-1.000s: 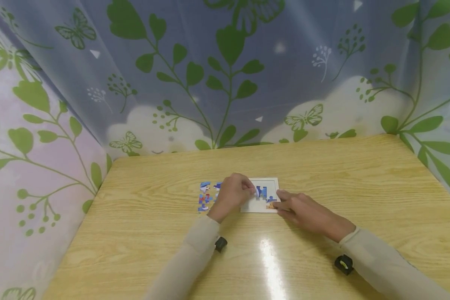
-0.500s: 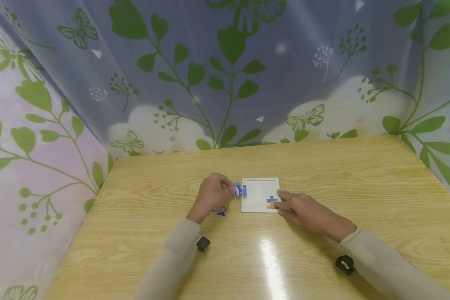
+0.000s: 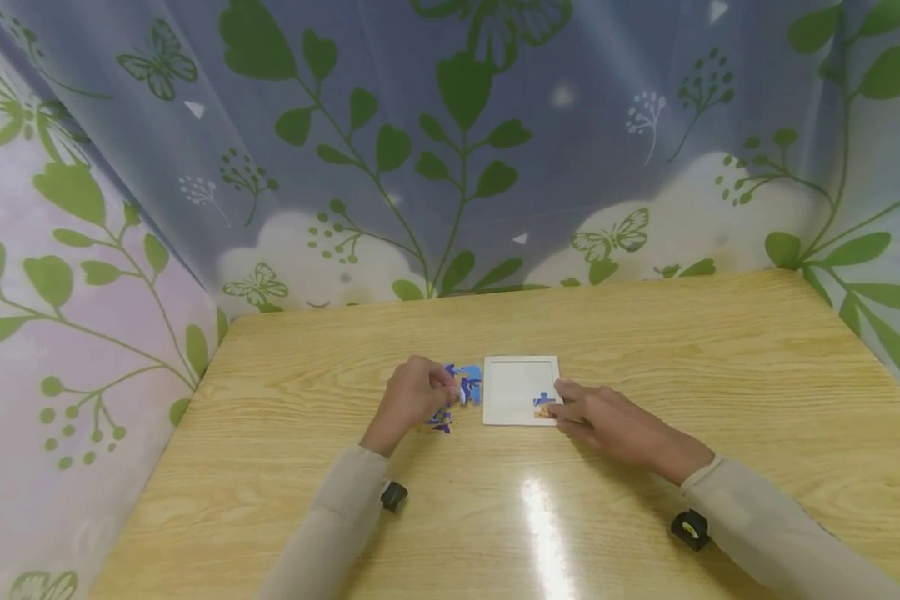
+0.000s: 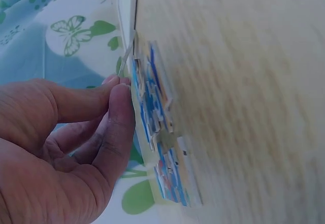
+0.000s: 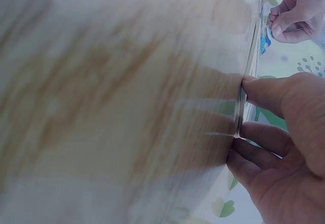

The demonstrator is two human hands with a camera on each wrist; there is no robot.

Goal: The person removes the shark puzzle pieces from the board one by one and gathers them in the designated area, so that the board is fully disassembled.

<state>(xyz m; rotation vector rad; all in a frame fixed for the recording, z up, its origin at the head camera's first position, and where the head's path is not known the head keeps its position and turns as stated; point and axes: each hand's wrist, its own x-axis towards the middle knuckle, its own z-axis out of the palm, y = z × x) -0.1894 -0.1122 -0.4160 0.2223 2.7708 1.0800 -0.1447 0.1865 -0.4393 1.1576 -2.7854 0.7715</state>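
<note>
In the head view my left hand [image 3: 412,396] is at the left of a white square puzzle tray [image 3: 512,385], over loose blue-and-purple jigsaw pieces [image 3: 440,420]. Between its thumb and index finger it pinches a thin jigsaw piece [image 4: 125,56], edge-on in the left wrist view. My right hand [image 3: 615,427] holds the tray's right edge, fingertips at its lower right corner. One of its fingers overlaps a blue-and-orange jigsaw piece [image 3: 543,400] in that corner of the tray. Part of the loose group is hidden behind my left hand.
A pale wooden table [image 3: 645,350] carries everything, with a bright light streak [image 3: 543,533] near its front. Curtains [image 3: 390,208] printed with leaves and butterflies stand along the back and sides. A black wrist strap [image 3: 690,529] sits under the right sleeve.
My left hand has moved left, off the tray to the loose pieces, taking the pinched jigsaw piece with it. The tray's middle now shows bare white. My right hand has stayed in place.
</note>
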